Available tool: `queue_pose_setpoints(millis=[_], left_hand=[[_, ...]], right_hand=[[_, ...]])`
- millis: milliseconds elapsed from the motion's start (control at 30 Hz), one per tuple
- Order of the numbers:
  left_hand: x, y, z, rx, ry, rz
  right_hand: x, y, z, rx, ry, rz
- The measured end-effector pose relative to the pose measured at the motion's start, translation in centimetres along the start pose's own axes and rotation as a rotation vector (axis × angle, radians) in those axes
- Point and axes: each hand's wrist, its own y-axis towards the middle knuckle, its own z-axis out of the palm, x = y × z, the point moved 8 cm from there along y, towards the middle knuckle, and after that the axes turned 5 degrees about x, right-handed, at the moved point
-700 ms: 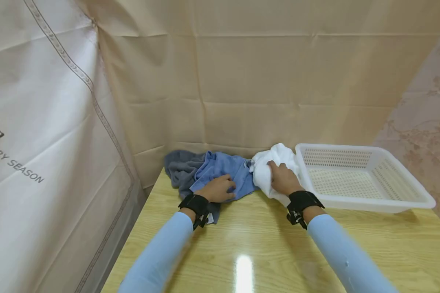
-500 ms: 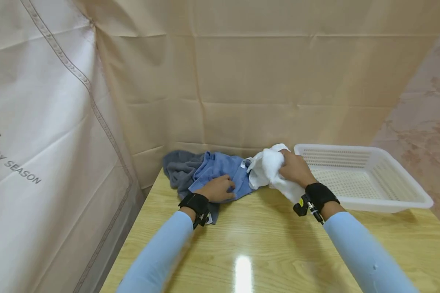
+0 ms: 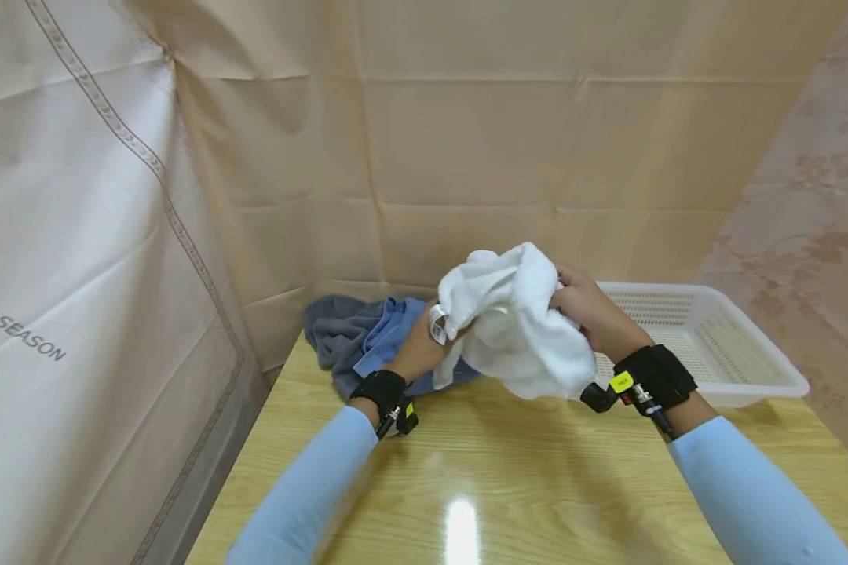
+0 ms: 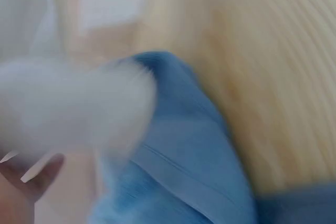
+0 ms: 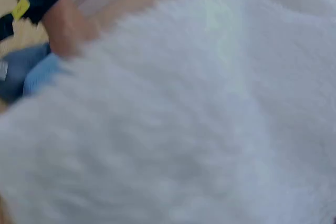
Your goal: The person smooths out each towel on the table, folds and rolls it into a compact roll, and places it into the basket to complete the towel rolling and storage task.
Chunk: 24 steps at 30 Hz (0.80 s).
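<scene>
A fluffy white towel (image 3: 519, 329) is up off the tabletop in a loose bunch, seen in the head view. My right hand (image 3: 597, 314) grips its right side, the fingertips sunk in the folds. At the towel's left edge, beside its small tag (image 3: 437, 324), is my left hand (image 3: 420, 345); most of its fingers are behind the cloth. The left wrist view has the left fingers (image 4: 48, 174) right by the blurred white towel, and I cannot tell whether they pinch it. In the right wrist view the white towel (image 5: 173, 108) fills most of the picture.
Behind the left hand lie a crumpled blue towel (image 3: 385, 333) and a dark grey one (image 3: 335, 329). A white perforated plastic basket (image 3: 749, 388) stands at the right. The wooden table (image 3: 530, 486) meets a beige cloth backdrop (image 3: 459, 157).
My right hand has lifted the white towel from beside the basket and drawn it leftward and nearer. The left hand has turned up from the blue towel to the white towel's edge.
</scene>
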Motion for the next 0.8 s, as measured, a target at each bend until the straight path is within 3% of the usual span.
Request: queue_pose_setpoints(millis=[67,133,267,367,433,500,633,700,800], left_hand=[[-1.5,0.1,-1.6,-0.086,-0.079,0.116],[-2.9,0.1,-3.1,-0.126,-0.084,0.21],[-4.3,-0.5,-5.1,-0.055,0.096,0.317],[-3.6,-1.0,-5.4,0.017,0.217,0.295],[-2.7,-1.3,-5.2,0.068,0.206,0.244],[-1.5,-1.7,-4.9,0.108,0.102,0.115],[-0.7,-1.7,-4.6,0.084,-0.057,0.001],[-1.5,-1.5,-4.5,0.043,-0.093,0.034],[-3.8,-1.0,-4.1,0.028,-0.052,0.18]], right_hand=[[0.1,-0.2,0.0,0.042,0.053,0.011],[-0.1,-0.4,-0.5,0.075,0.029,0.005],[-1.5,-0.6,-2.3,0.073,-0.169,0.012],[-2.8,-0.7,-3.2,0.058,-0.279,0.024],[-3.2,-0.6,-3.1,0.045,-0.322,0.016],[-3.5,-0.4,-2.7,0.031,-0.361,0.022],[-3.8,-0.3,-0.4,0.04,-0.481,0.035],[-4.0,-0.3,1.7,0.053,-0.587,0.016],[-3.8,-0.1,5.2,0.012,-0.777,-0.049]])
